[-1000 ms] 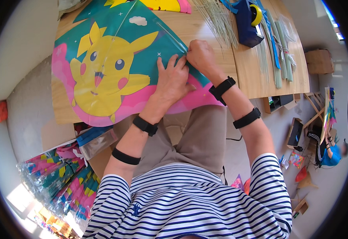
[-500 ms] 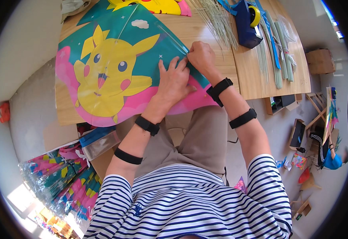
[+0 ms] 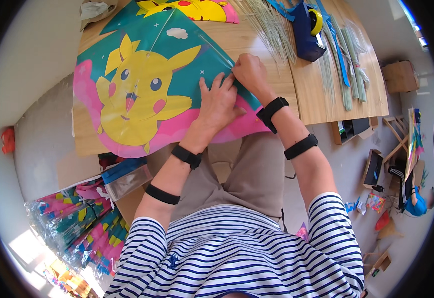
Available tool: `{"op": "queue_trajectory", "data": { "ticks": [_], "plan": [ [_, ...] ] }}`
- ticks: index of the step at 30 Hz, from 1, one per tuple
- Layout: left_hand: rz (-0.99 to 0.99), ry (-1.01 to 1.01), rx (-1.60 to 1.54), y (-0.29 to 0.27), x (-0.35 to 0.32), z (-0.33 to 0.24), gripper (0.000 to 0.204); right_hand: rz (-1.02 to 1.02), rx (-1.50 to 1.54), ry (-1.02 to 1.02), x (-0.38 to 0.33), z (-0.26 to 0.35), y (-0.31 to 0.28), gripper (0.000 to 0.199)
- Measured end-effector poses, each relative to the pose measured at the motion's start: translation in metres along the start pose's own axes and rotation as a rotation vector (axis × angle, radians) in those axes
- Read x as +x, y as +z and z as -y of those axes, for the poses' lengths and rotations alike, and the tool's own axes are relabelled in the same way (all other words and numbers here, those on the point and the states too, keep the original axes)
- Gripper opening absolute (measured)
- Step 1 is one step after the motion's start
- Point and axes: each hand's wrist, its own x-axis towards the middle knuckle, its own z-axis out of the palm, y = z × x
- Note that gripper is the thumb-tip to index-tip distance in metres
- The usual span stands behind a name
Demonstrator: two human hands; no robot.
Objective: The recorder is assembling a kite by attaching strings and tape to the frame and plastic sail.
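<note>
A kite sheet [image 3: 142,94] printed with a yellow cartoon animal on teal and pink lies flat on the wooden table [image 3: 326,99]. My left hand [image 3: 218,102] presses flat on its right part, fingers spread. Just beyond it my right hand [image 3: 247,71] pinches a thin pale stick [image 3: 217,51] that runs along the kite's right edge. A second thin stick [image 3: 152,47] crosses the sheet from the top down toward the middle.
A bundle of thin sticks [image 3: 269,27], a dark blue tape dispenser with a yellow roll [image 3: 309,22] and green strips [image 3: 348,64] lie at the table's right. Another printed kite [image 3: 197,9] lies behind. Packed kites in plastic [image 3: 83,228] sit on the floor at left.
Both hands stay on the kite's right edge; the right hand has slid slightly along the stick. The view has shifted a little.
</note>
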Motion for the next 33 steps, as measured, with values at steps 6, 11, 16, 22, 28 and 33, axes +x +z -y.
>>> {"op": "queue_trajectory", "data": {
  "ticks": [6, 11, 16, 22, 28, 33],
  "plan": [
    [0.006, -0.043, 0.058, -0.01, -0.022, 0.009, 0.05, -0.055, -0.038, -0.013, -0.007, 0.003, 0.007, 0.011],
    [-0.02, -0.11, 0.06, -0.04, -0.062, 0.038, 0.05, -0.015, -0.03, 0.043, -0.007, -0.003, -0.007, 0.012],
    [-0.128, -0.429, 0.164, -0.098, -0.12, 0.114, 0.052, -0.102, -0.139, 0.002, -0.046, -0.032, -0.038, 0.025],
    [-0.127, -0.613, 0.278, -0.117, -0.168, 0.166, 0.06, 0.026, -0.134, 0.097, -0.095, -0.038, -0.059, 0.028],
    [-0.107, -0.602, 0.326, -0.114, -0.174, 0.17, 0.066, 0.095, -0.131, 0.145, -0.087, -0.052, -0.048, 0.026],
    [-0.099, -0.502, 0.375, -0.106, -0.176, 0.144, 0.067, 0.143, -0.105, 0.191, -0.069, -0.056, -0.051, 0.018]
  ]
}}
